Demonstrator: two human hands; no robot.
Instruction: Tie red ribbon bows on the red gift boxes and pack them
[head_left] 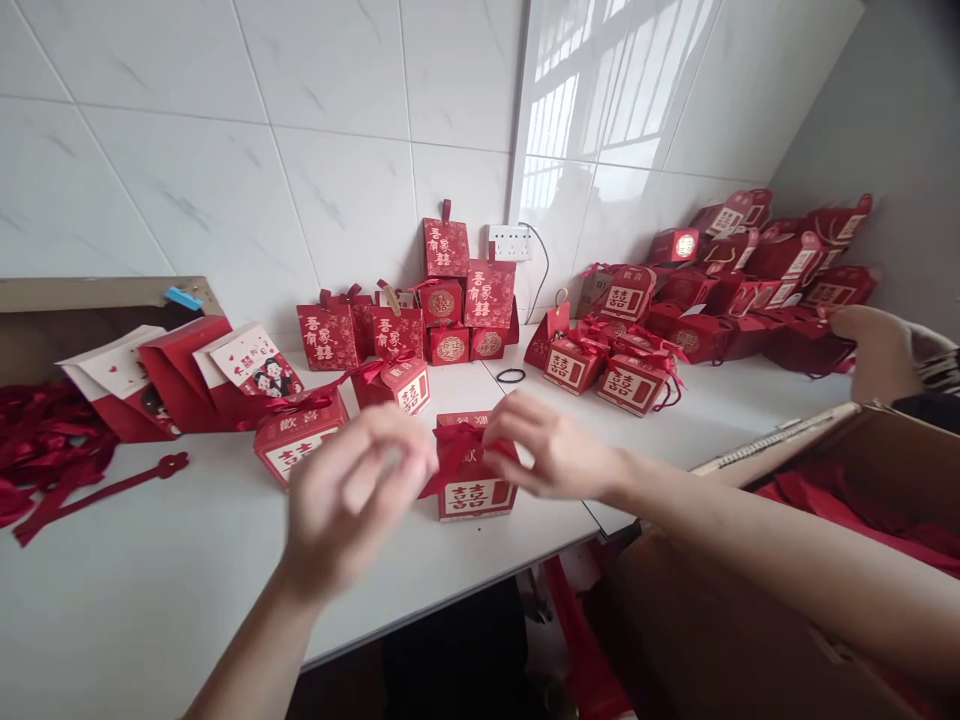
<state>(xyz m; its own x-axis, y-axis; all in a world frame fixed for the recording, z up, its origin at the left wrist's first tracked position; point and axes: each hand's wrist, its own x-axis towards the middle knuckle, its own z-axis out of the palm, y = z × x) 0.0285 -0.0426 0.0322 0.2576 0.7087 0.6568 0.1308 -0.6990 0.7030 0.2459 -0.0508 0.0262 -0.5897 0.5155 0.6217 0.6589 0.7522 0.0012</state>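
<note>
A red gift box (475, 498) with a white double-happiness panel stands near the table's front edge. A red ribbon (453, 452) is gathered in a bow on its top. My right hand (541, 445) is at the bow's right side, its fingers curled and closed on the ribbon. At the left side, my left hand (352, 495) is smeared by motion; its thumb and fingers come together in a pinch beside the ribbon's left end. Its fingertips seem to hold that end. Behind my left hand, another ribboned box (300, 435) is partly hidden.
Red boxes (634, 383) stand at centre right, and a large pile (780, 265) fills the back right. Others (328, 337) line the wall by a power strip (510, 243). Ribbons (52, 450) and paper bags (187, 370) lie left. An open cardboard box (885, 450) is at right.
</note>
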